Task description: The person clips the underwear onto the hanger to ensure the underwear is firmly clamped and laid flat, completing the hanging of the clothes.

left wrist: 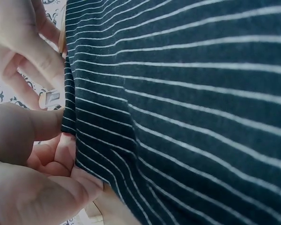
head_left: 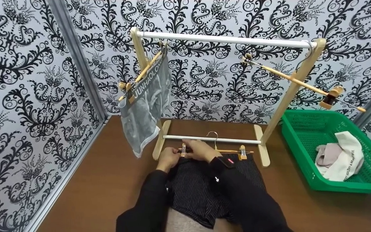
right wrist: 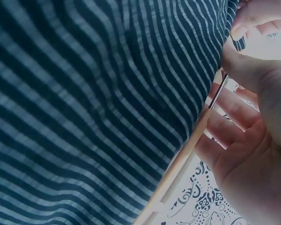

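Striped shorts (head_left: 192, 183): black, thin pale stripes; flat-ish on the worktop (head_left: 101, 180), in front of the rack (head_left: 227, 39), waistband edge toward it.
Shorts handling: should be light, limp, not fragile; fabric reads matte, so slip risk looks low. Expect creases and sag if lifted from one corner.
Shorts grab point: waistband corners, by the clips; legs would just flop.
Left hand (head_left: 169, 158): thumb and fingers clamped on the waistband's left corner.
Right hand (head_left: 201, 150): thumb one side, fingers the other, curled round the left end of the clip hanger (head_left: 229, 151); exact contact on the left clip (head_left: 183, 150) partly hidden.
Clip hanger: slim wood-look bar, thin wire ends; stiff, light. Bar or clip body is the solid hold. Clips probably slide on the wire, so steady them.
Right clip (head_left: 242, 152): at the waistband's right side; can't tell if it bites cloth.
Grey shorts (head_left: 147, 106): hung on the rack's left; waistband reads "JUNHAOLOM", end cut off.
White cloth (head_left: 349, 158): in the green basket (head_left: 320, 184); "HEALTHY & BEAUTIFUL" legible, lead letters unclear.
Red tag (head_left: 230, 160): right cuff, marks too small to read.
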Tool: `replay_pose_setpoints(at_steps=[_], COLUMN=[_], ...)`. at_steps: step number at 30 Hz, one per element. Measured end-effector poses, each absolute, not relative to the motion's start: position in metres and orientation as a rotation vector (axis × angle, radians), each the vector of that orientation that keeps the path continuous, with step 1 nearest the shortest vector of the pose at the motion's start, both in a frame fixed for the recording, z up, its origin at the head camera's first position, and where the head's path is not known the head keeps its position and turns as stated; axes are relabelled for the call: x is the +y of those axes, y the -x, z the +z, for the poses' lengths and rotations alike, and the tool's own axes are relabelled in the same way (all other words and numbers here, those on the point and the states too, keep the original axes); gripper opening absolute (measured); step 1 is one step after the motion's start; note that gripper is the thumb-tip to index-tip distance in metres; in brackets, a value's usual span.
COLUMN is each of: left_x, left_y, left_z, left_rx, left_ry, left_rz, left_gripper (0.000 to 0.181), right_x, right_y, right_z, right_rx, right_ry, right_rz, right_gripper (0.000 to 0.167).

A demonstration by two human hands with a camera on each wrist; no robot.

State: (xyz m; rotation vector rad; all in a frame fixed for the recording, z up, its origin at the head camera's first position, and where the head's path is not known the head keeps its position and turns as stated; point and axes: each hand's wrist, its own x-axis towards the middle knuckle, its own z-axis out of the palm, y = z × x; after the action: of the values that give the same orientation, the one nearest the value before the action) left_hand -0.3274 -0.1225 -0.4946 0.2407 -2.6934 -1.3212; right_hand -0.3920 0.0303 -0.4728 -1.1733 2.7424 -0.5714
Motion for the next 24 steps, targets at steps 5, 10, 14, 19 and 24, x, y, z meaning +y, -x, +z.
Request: replay_pose_setpoints(at_steps=[5, 10, 14, 19, 24], left_x=[-0.123, -0.122, -0.123, -0.123, -0.126], left_y=[0.328, 0.328, 0.329, 0.33, 0.332], left_z=[-0.495, -0.493, -0.494, -0.493, -0.495], left_rx=[-2.679, -2.673, -2.645, -2.587, -2.543], left_ry=[-0.259, -0.239, -0.299, -0.362, -0.37], left_rz=[-1.373, -1.448, -1.556, -1.617, -1.68], left_gripper=[0.012, 0.011, 0.012, 0.016, 0.022], right_x=[0.035, 0.04, 0.05, 0.081, 0.134], right_y=[0.388, 0.386, 0.382, 0.376, 0.36], right_z=[-0.475, -0.477, -0.469, -0.453, -0.436], right_rx=[2.74, 2.75, 2.699, 2.688, 2.742], right_ry=[1.139, 1.14, 1.186, 1.159, 1.003], right_rz=[-0.532, -0.536, -0.623, -0.791, -0.96], right_gripper=[0.075, 0.074, 0.069, 0.059, 0.058])
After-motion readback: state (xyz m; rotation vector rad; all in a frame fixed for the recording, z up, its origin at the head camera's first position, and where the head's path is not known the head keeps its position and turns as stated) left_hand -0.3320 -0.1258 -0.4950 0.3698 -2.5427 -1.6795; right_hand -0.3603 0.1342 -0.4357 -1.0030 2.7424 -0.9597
